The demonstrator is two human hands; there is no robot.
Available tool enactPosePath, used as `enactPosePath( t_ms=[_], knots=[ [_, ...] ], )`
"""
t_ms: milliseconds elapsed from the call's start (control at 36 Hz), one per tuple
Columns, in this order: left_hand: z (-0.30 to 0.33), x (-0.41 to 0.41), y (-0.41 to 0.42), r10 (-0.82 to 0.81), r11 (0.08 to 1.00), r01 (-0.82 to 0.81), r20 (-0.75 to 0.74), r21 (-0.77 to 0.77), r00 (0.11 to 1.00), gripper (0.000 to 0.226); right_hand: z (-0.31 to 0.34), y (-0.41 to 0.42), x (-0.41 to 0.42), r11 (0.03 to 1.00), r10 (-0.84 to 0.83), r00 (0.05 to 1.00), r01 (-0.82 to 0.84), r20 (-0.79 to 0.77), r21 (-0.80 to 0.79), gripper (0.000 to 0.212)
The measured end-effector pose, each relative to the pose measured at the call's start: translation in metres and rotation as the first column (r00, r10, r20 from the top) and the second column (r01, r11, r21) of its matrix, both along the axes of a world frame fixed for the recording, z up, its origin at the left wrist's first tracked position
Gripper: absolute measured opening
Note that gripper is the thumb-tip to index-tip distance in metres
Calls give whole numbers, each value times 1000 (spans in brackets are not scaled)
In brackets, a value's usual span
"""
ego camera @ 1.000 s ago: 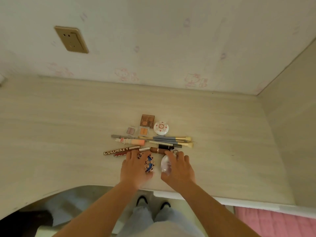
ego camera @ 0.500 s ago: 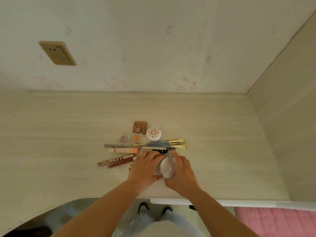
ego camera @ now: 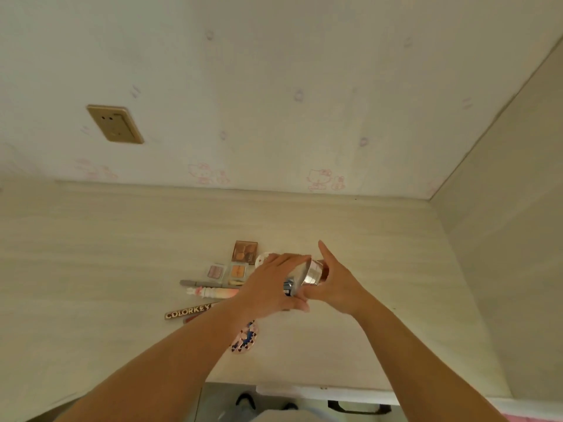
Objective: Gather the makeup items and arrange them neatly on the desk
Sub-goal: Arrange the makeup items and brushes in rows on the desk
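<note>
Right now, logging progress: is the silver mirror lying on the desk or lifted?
Lifted: both hands hold the mirror tilted above the desk.

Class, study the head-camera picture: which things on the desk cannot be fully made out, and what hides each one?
- Round white compact: head view, mostly behind the left hand.
- COLORKEY tube: right end under the left forearm.
- Shiny object held between both hands: right hand and blur obscure what it is.
- Patterned item: partly under the forearm.
</note>
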State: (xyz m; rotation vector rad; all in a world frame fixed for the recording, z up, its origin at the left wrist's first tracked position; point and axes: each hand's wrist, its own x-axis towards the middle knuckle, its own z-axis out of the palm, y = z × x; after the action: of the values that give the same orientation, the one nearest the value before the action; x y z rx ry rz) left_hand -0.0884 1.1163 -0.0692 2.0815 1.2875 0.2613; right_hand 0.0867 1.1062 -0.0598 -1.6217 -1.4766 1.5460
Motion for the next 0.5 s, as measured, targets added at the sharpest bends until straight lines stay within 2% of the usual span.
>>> enactPosePath(
  t_ms=[83, 222, 333, 417, 500],
  knots=[
    [11, -3, 1, 41, 998, -37, 84, -53, 996, 99, -1, 8, -5, 999, -36, 997, 35, -71, -13, 108],
    [19, -18, -4, 107, 991, -93, 153, -94, 982, 97, 2, 12, -21, 1000, -4, 985, -1, -174, -31, 95],
    [19, -30, -8, 239, 970, -218, 247, -110, 939, 83, 9, 14, -43, 995, 2, 958, -30, -286, -92, 50],
    [18, -40, -8, 348, 937, -324, 291, -126, 891, 83, 11, 16, -63, 982, -61, 925, -12, -375, -189, 38],
    [20, -55, -6, 405, 914, -386, 297, -122, 865, 82, 18, 19, -88, 979, -70, 920, -11, -386, -204, 29]
  ],
)
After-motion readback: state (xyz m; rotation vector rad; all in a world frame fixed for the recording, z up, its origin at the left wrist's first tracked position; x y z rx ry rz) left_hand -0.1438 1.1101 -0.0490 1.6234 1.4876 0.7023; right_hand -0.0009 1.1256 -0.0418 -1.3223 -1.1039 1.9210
